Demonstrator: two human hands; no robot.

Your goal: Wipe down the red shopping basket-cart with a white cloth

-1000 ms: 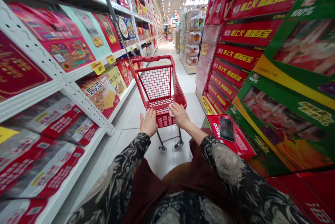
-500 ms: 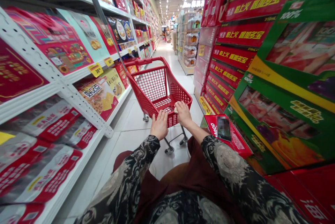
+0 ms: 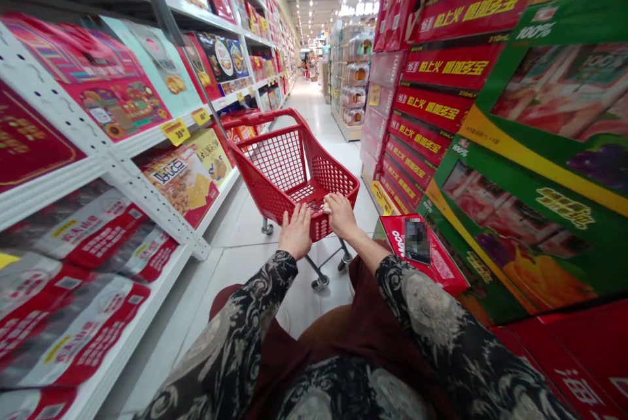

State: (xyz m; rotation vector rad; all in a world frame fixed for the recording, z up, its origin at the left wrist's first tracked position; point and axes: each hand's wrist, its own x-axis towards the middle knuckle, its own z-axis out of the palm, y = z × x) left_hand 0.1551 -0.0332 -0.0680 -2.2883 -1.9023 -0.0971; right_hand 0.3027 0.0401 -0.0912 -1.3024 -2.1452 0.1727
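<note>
A red plastic shopping cart (image 3: 260, 178) stands in front of me, its basket of perforated walls holding nothing I can see. My left hand (image 3: 296, 230) lies on the near rim of the basket, fingers stretched forward. On the same rim, a little to the right, my right hand (image 3: 341, 216) presses a small crumpled white wad (image 3: 327, 207), perhaps tissue or cloth, under curled fingers. A thin rod with a dark grey grip (image 3: 161, 11) rises at the cart's left, by its push handle (image 3: 240, 120).
Shelves (image 3: 110, 161) of boxed and bagged snacks line the left. Stacked red drink cartons (image 3: 441, 70) and green juice boxes (image 3: 510, 210) rise close on the right. A phone (image 3: 417, 241) rests on a red box (image 3: 449, 273). The tiled aisle (image 3: 314, 103) runs ahead.
The cart has turned slightly, its handle end and the rod shifting left. Both hands stay on the near rim, and my right hand has slid a little left with the white wad.
</note>
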